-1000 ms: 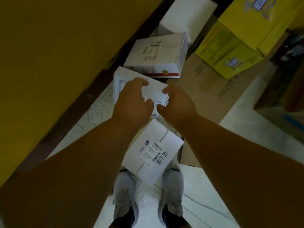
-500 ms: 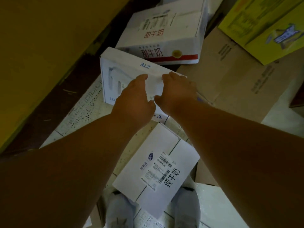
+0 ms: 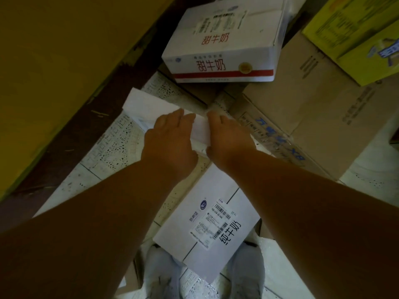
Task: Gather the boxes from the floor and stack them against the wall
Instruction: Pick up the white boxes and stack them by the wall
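A thin white box (image 3: 149, 106) lies low over the tiled floor by the yellow wall (image 3: 54, 61). My left hand (image 3: 170, 137) and my right hand (image 3: 226, 137) both grip its near edge, fingers laid over the top. Beyond it sits a white milk carton box with red lettering (image 3: 222, 46). A white box with a barcode label (image 3: 207, 225) lies on the floor under my forearms, near my feet.
A brown cardboard box with blue print (image 3: 313, 117) lies to the right. A yellow box (image 3: 356, 35) rests on it at the top right. A dark skirting strip (image 3: 103, 117) runs along the wall's foot. My grey shoes (image 3: 246, 270) stand at the bottom.
Both hands have carried the thin white box down and forward, turning it flatter. The camera has dropped closer to the floor boxes.
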`<state>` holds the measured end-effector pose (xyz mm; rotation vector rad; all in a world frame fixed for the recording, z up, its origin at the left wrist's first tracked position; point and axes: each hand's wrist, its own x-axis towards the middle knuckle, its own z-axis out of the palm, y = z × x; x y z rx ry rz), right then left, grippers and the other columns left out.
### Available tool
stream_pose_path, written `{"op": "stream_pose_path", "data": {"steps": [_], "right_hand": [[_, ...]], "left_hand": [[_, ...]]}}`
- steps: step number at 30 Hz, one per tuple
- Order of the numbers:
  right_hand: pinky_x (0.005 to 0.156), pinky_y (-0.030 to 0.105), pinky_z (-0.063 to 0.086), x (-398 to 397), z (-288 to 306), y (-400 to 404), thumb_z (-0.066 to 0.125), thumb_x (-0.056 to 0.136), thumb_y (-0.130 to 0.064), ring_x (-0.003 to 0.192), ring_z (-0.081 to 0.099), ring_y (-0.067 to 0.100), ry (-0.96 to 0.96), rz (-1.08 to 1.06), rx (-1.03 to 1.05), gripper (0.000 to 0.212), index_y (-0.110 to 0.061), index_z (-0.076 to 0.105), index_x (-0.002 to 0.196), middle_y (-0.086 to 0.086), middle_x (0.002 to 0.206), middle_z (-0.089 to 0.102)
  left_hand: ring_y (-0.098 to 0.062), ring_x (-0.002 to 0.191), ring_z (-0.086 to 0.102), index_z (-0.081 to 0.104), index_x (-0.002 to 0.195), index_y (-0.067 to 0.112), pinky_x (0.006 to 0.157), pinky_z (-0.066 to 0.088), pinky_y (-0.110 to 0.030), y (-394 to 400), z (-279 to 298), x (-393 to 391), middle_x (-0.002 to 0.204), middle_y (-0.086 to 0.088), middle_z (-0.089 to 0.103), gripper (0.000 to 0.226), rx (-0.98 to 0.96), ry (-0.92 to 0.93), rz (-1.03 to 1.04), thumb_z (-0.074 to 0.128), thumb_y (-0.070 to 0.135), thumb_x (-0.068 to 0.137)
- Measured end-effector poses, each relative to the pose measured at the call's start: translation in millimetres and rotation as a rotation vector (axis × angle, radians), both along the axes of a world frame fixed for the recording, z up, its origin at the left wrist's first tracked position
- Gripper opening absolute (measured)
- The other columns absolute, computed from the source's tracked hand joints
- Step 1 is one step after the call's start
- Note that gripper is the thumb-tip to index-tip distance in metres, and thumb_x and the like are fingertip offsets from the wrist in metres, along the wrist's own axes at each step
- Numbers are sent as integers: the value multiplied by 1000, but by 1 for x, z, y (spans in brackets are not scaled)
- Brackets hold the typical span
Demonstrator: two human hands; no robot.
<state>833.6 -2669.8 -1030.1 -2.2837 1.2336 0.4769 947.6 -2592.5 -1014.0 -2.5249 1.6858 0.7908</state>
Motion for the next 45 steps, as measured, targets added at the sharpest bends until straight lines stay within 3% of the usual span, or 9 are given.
{"op": "stream_pose_path", "data": {"steps": [7, 13, 18, 26, 31, 36, 40, 43, 45], "right_hand": [[88, 44, 50, 4, 25, 8, 72, 78, -26, 100, 59, 27, -16, 11, -90, 54, -18, 44, 125, 5, 116, 60], [86, 41, 48, -8, 116, 31, 71, 79, -33, 103, 58, 26, -150, -75, -24, 56, -17, 45, 126, 4, 115, 59], [83, 41, 51, -6, 207, 66, 71, 79, -38, 100, 61, 25, -216, -114, 40, 56, -18, 47, 125, 3, 113, 61], [69, 19, 50, -21, 308, 124, 77, 78, -40, 93, 63, 12, -477, -353, 395, 48, -26, 47, 114, -9, 103, 59], [64, 8, 53, -32, 371, 161, 80, 78, -29, 103, 59, 5, -544, -290, 587, 70, -34, 36, 132, -17, 115, 52], [77, 37, 62, -24, 401, 200, 74, 84, -28, 105, 65, 19, -431, -144, 778, 69, -49, 30, 133, -1, 126, 58], [76, 43, 62, -5, 409, 241, 71, 87, -21, 96, 71, 20, -394, -129, 953, 72, -48, 33, 141, 1, 118, 67], [80, 47, 61, 13, 409, 281, 71, 87, -14, 97, 72, 23, -388, -120, 1043, 71, -43, 38, 142, 5, 115, 71], [82, 53, 58, 28, 410, 314, 70, 86, -9, 98, 72, 28, -382, -126, 1121, 69, -40, 42, 141, 9, 114, 72]], "left_hand": [[-23, 147, 22, 28, 150, 23, 117, 27, -46, 35, 30, -24, 160, 0, 24, 72, -50, 242, 159, 64, 29, 88], [-22, 134, 42, 50, 135, 18, 104, 30, -27, 68, 105, -17, 151, -2, 40, 51, -349, 328, 399, 62, 16, 85], [-21, 139, 35, 52, 135, 20, 112, 30, -35, 87, 200, -24, 155, -1, 35, 50, -350, 312, 423, 60, 21, 86], [-7, 144, 26, 39, 144, 29, 113, 28, -27, 144, 319, -38, 162, 15, 18, 62, -444, 391, 556, 58, 30, 85], [-16, 144, 30, 30, 149, 27, 115, 33, -44, 198, 366, -60, 160, 4, 26, 59, -445, 377, 869, 54, 34, 95], [-24, 140, 35, 31, 146, 32, 107, 43, -51, 277, 377, -61, 152, -2, 33, 79, -366, 423, 1233, 31, 79, 82], [-25, 140, 35, 26, 151, 22, 106, 42, -44, 345, 395, -50, 155, -3, 28, 68, -358, 296, 1490, 55, 43, 93], [-32, 126, 49, 29, 148, 25, 91, 53, -52, 405, 397, -38, 145, -8, 41, 67, -384, 278, 1704, 59, 41, 91], [-29, 108, 59, 32, 144, 29, 75, 55, -42, 449, 399, -32, 128, -4, 53, 63, -449, 350, 1850, 59, 46, 89]]}}
